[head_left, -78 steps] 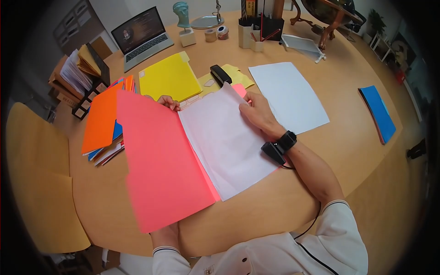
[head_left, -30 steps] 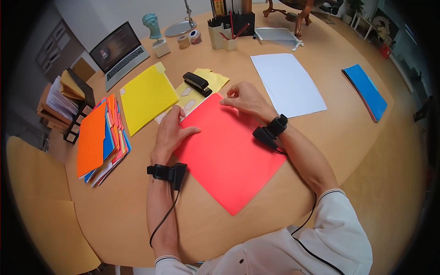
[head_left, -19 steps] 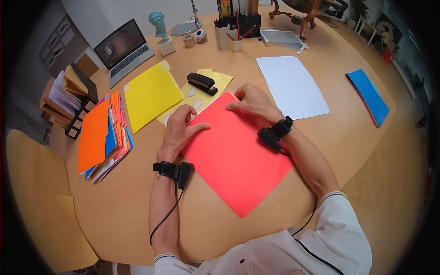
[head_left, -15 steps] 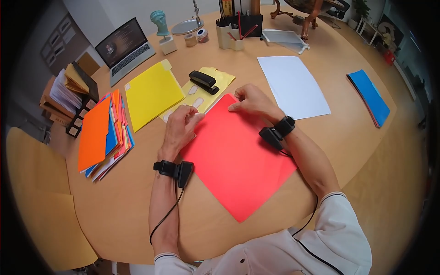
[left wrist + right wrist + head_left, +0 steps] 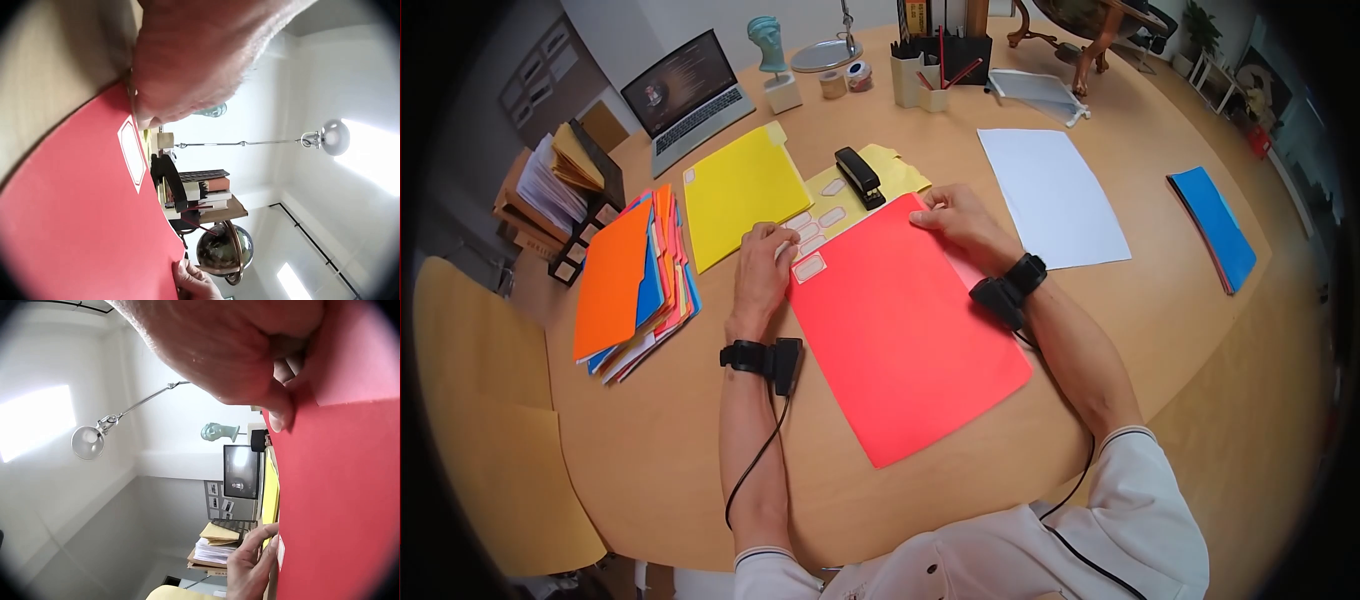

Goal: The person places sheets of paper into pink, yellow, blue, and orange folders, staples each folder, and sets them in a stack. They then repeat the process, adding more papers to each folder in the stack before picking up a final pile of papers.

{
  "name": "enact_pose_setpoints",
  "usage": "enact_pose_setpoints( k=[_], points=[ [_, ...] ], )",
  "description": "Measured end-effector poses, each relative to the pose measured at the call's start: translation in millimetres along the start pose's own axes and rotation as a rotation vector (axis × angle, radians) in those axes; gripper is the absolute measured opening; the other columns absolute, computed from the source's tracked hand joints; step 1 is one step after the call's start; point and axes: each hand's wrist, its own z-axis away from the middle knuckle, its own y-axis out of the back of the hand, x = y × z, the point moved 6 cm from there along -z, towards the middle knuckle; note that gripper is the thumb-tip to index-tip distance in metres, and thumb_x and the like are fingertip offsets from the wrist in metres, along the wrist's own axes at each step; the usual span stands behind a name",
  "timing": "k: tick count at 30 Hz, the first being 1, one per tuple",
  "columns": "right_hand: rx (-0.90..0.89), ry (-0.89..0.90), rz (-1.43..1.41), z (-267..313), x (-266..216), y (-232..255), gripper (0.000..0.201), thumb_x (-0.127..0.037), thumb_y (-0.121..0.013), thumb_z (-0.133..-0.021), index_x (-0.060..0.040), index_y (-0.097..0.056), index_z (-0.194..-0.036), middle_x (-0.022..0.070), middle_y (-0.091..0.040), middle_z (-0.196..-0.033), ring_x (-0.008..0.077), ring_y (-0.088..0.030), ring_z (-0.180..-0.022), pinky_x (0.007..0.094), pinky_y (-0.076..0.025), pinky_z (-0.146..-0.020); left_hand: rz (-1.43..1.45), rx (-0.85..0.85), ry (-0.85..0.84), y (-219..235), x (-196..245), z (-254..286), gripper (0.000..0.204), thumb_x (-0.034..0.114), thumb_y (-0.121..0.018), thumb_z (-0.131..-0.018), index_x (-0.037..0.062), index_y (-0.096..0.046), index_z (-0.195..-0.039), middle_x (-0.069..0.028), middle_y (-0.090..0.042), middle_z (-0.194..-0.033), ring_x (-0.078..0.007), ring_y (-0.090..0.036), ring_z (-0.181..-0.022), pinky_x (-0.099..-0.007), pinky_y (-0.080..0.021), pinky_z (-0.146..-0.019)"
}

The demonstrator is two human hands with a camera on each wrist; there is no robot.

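Pale wood table (image 5: 630, 450) here, with a red folder (image 5: 910, 340) lying at an angle over the near side, around the middle. The right hand (image 5: 968, 230) is pinching its far right corner; the left hand (image 5: 762, 275) is at the far left one, can't tell if gripping, just beside a little white label (image 5: 809, 267).

Left wrist view now: your left hand (image 5: 194, 56) runs off the top edge, and the red folder (image 5: 87, 206) is cut at left and bottom. Over to the right wrist view, where the top edge crops your right hand (image 5: 231, 347) too. From your head, the globe (image 5: 1090, 14) loses its top, and the writing on the laptop (image 5: 680, 85) is too small to read.
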Motion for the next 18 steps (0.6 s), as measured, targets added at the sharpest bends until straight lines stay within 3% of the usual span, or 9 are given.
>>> enact_pose_setpoints(
  k=[5, 8, 10, 13, 18],
  points=[
    [0.054, 0.013, 0.128, -16, 10, -15, 0.017, -0.011, -0.074, -0.09, -0.0012, -0.064, -0.08, 0.0015, -0.061, -0.07, 0.0106, -0.056, -0.063, 0.0303, -0.043, -0.055, 0.023, -0.011, 0.034, 4, -27, 2, 0.015, 0.006, -0.067, -0.091, 0.0025, -0.072, -0.105, -0.0147, -0.064, -0.113, -0.0338, -0.059, -0.11, -0.0387, -0.047, -0.096],
    [0.093, 0.019, 0.206, -24, 13, -18, 0.016, -0.011, -0.072, -0.091, -0.0003, -0.065, -0.081, 0.0028, -0.062, -0.071, 0.012, -0.057, -0.062, 0.0313, -0.046, -0.056, 0.127, 0.002, 0.033, 1, -42, 3, 0.015, 0.008, -0.066, -0.095, -0.0003, -0.071, -0.106, -0.0116, -0.067, -0.11, -0.0267, -0.062, -0.107, -0.0346, -0.048, -0.094],
    [0.093, -0.008, 0.101, -22, 12, -18, 0.015, -0.01, -0.072, -0.091, 0.0004, -0.066, -0.083, 0.0038, -0.063, -0.072, 0.0128, -0.058, -0.064, 0.0315, -0.047, -0.056, 0.466, 0.1, 0.224, -1, -60, 6, 0.02, 0.014, -0.066, -0.099, -0.0047, -0.07, -0.107, -0.0096, -0.071, -0.103, -0.0176, -0.064, -0.098, -0.0296, -0.049, -0.088],
    [0.079, -0.044, -0.046, -20, 13, -18, 0.013, -0.009, -0.07, -0.091, 0.0021, -0.066, -0.086, 0.0059, -0.064, -0.074, 0.0141, -0.061, -0.066, 0.0319, -0.049, -0.057, 0.601, 0.176, 0.321, 7, -50, 8, 0.029, 0.02, -0.068, -0.099, -0.0071, -0.069, -0.107, -0.0083, -0.073, -0.098, -0.0112, -0.064, -0.089, -0.026, -0.05, -0.083],
    [0.053, -0.085, -0.087, -17, 10, -23, 0.013, -0.008, -0.069, -0.092, 0.0043, -0.066, -0.091, 0.0079, -0.066, -0.077, 0.0155, -0.063, -0.069, 0.0324, -0.051, -0.058, 0.567, 0.028, 0.348, 13, -41, 1, 0.031, 0.019, -0.074, -0.094, -0.0049, -0.069, -0.112, -0.0091, -0.074, -0.096, -0.0117, -0.067, -0.084, -0.026, -0.053, -0.078]
  ],
)
